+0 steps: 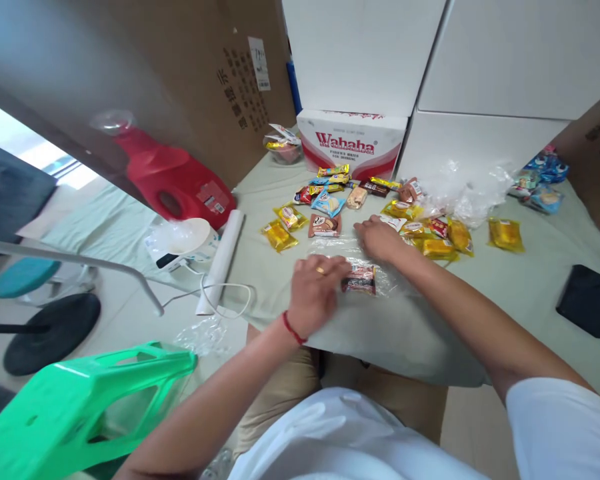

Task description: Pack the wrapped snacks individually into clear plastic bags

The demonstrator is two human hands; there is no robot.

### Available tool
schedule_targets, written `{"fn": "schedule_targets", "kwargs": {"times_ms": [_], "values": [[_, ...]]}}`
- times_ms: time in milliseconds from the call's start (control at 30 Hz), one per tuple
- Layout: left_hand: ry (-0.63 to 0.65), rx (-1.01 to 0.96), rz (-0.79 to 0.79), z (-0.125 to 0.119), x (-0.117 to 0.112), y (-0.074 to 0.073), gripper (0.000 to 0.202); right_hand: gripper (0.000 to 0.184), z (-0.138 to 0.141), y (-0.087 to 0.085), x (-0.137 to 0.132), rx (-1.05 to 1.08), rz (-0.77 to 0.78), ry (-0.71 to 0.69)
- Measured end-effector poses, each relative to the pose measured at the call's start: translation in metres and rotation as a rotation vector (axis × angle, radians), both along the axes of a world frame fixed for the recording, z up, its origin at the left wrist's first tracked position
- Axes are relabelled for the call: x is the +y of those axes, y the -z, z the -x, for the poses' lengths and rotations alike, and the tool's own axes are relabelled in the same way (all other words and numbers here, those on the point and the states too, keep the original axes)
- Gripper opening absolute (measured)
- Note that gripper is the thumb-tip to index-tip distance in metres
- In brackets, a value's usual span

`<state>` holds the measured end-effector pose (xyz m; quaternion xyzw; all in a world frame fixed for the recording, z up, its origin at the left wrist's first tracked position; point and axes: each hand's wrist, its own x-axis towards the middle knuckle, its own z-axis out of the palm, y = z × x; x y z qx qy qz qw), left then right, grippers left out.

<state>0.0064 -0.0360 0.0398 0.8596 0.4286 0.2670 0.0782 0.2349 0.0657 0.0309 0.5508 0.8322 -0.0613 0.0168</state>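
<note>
Near the table's front edge, my left hand (317,290), slightly blurred, has its fingers bent together at the left end of a brown-and-pink snack packet (361,280). The thumb is hidden. This packet lies flat at a clear plastic bag (391,283); whether it is inside or on top, I cannot tell. Farther forward, my right hand (377,240) is closed at the bag's far part, its fingertips low against the plastic. Just beyond the hands are a brown cookie packet (325,225), a blue cookie packet (329,203) and yellow-wrapped snacks (437,249).
A Wahaha box (353,143) stands behind the snacks, with crumpled clear bags (467,193) to its right. On the left are a red jug (175,177), a white paper cup (200,240) and a white roll (221,263). A black pouch (587,300) lies far right. A green stool (95,400) stands below.
</note>
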Motion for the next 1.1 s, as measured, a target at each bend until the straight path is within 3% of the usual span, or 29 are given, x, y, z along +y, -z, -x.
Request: {"fn": "schedule_targets", "kwargs": {"times_ms": [133,267,367,500,567,667,800,867,933,1033,1100], "values": [[0.082,0.206,0.181,-0.032,-0.01,0.022,0.054,0.032,0.017,0.012,0.025,-0.048,0.142,0.101],[0.054,0.259,0.218,-0.036,-0.007,0.033,0.052,0.025,0.008,0.001,0.029,0.006,0.172,0.06],[0.045,0.283,0.221,-0.035,-0.008,0.031,0.049,0.025,-0.003,-0.016,0.013,0.12,0.104,-0.067],[0.036,0.285,0.229,-0.039,-0.01,0.028,0.05,0.024,-0.003,-0.03,-0.036,0.12,0.022,-0.109],[0.025,0.266,0.244,-0.039,-0.009,0.028,0.051,0.024,0.003,-0.025,-0.064,0.115,0.045,-0.126],[0.051,0.179,0.298,-0.031,-0.005,0.034,0.051,0.033,0.014,-0.002,-0.098,0.233,0.066,-0.123],[0.155,-0.181,0.434,-0.001,0.005,0.049,0.048,0.052,0.022,0.03,-0.115,0.367,0.035,-0.095],[0.041,-0.324,0.449,0.014,0.013,0.057,0.039,0.057,0.024,0.036,-0.115,0.348,0.034,-0.113],[-0.149,-0.313,0.408,0.025,0.021,0.064,0.03,0.061,0.026,0.035,-0.114,0.299,0.06,-0.129],[-0.421,-0.172,0.375,0.032,0.033,0.069,0.056,0.058,0.03,0.03,-0.112,0.239,0.1,-0.16],[-0.516,-0.127,0.414,0.033,0.04,0.07,0.061,0.054,0.031,0.027,-0.112,0.226,0.106,-0.181]]}}
